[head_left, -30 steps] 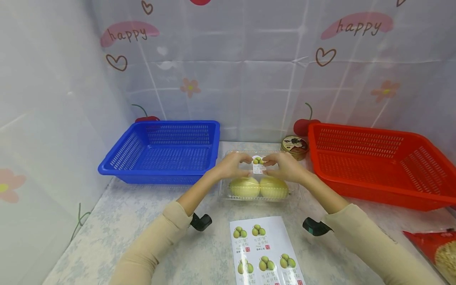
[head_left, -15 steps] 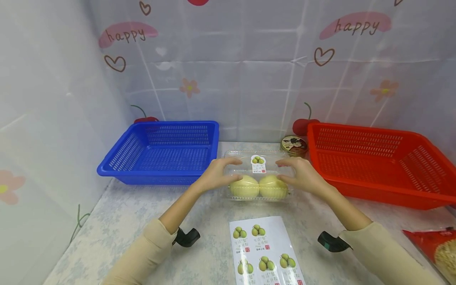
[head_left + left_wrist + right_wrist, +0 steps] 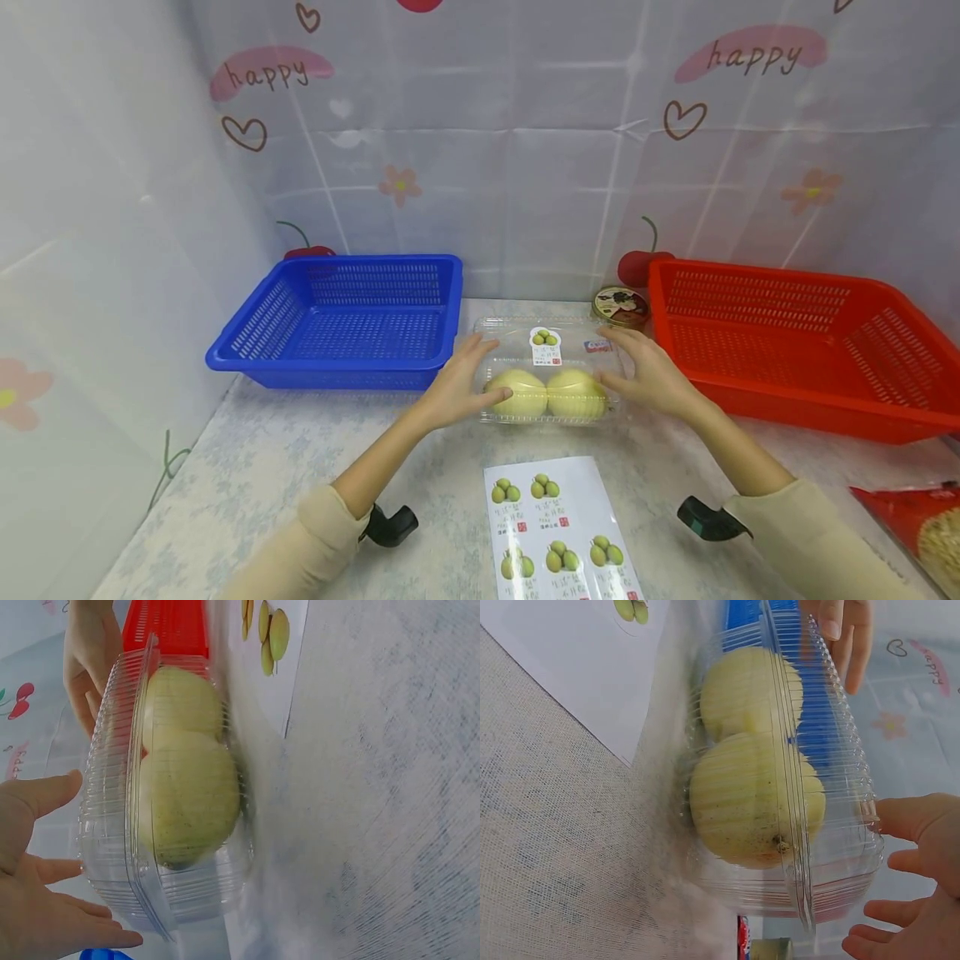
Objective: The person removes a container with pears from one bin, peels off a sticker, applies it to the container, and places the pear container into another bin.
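Observation:
A clear plastic clamshell box (image 3: pixel 517 346) with its lid down stands in the middle of the table. Inside lie two large pale yellow-green fruits (image 3: pixel 187 791), side by side. On the lid sits a white label (image 3: pixel 545 346) with a picture of green fruit. My left hand (image 3: pixel 453 387) is at the box's left side, fingers spread, its thumb over the left fruit in the head view. At the right side is my right hand (image 3: pixel 648 371), its fingers extended at the lid's edge. In the right wrist view, a fingertip (image 3: pixel 881 814) of that hand is right at the lid.
A sheet of fruit labels (image 3: pixel 558 517) lies in front of the box. A blue basket (image 3: pixel 333 377) stands left and a red basket (image 3: pixel 795 408) right. A round tin (image 3: pixel 621 307) is behind, and a red bag (image 3: pixel 918 517) lies at the right edge.
Both hands have moved apart, from over the label at the lid's middle out to the box's left and right sides. The label and a small blue-and-red patch at the right now show uncovered.

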`<control>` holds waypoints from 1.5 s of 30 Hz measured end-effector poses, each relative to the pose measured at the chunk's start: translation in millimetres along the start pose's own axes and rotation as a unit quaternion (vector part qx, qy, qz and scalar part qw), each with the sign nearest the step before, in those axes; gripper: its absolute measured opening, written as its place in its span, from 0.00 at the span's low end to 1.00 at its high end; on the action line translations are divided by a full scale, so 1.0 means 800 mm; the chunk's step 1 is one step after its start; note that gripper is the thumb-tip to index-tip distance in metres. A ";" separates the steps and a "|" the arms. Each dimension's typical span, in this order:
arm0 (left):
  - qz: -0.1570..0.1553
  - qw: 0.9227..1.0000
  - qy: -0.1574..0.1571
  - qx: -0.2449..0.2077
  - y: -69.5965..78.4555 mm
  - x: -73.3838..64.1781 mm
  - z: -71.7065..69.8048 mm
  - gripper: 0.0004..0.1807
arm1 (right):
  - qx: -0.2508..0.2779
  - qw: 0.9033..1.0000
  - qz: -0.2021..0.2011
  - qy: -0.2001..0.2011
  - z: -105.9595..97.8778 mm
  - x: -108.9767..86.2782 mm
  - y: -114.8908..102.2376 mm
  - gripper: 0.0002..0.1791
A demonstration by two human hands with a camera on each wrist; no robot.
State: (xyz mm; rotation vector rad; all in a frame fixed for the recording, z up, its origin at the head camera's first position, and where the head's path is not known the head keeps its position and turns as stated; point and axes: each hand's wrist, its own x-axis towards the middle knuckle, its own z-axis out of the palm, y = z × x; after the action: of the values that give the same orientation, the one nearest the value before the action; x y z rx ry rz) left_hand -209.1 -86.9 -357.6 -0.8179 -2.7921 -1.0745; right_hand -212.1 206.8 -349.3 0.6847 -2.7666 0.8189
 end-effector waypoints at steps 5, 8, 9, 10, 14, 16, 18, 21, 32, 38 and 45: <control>-0.035 0.999 0.005 -0.012 -0.003 -0.003 0.010 0.46 | 0.018 1.000 0.014 -0.007 0.003 -0.001 0.002 0.39; -0.054 0.998 0.014 -0.040 -0.008 -0.003 0.014 0.47 | 0.037 0.999 0.022 -0.014 0.006 0.000 0.005 0.42; -0.063 0.996 0.016 -0.054 -0.009 -0.002 0.016 0.48 | 0.043 0.999 0.025 -0.015 0.007 -0.001 0.006 0.42; -0.070 0.995 0.020 -0.072 -0.012 -0.002 0.017 0.48 | 0.051 0.998 0.029 -0.018 0.008 -0.001 0.007 0.43; -0.114 0.983 0.029 -0.145 -0.017 -0.003 0.022 0.49 | 0.085 0.994 0.050 -0.035 0.011 -0.002 0.009 0.45; -0.128 0.976 0.034 -0.173 -0.017 -0.004 0.023 0.50 | 0.097 0.992 0.065 -0.048 0.011 -0.003 0.009 0.45; -0.139 0.972 0.037 -0.187 -0.016 -0.004 0.024 0.50 | 0.102 0.990 0.077 -0.057 0.011 -0.005 0.009 0.45; -0.145 0.969 0.044 -0.194 -0.016 -0.006 0.026 0.49 | 0.105 0.988 0.092 -0.068 0.011 -0.007 0.010 0.45; -0.154 0.961 0.052 -0.223 -0.014 -0.013 0.031 0.51 | 0.136 0.978 0.134 -0.084 0.013 -0.010 0.010 0.48; -0.151 0.956 0.056 -0.246 -0.015 -0.015 0.034 0.54 | 0.152 0.971 0.159 -0.092 0.016 -0.014 0.013 0.49; -0.135 0.959 0.054 -0.245 -0.015 -0.016 0.034 0.57 | 0.164 0.967 0.172 -0.092 0.017 -0.016 0.012 0.47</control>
State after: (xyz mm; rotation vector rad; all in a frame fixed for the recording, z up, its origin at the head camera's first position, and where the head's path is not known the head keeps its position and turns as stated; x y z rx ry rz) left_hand -199.8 -83.0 -388.1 -0.3789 -2.6268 -1.8403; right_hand -205.9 211.1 -369.1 0.3411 -2.9958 1.3710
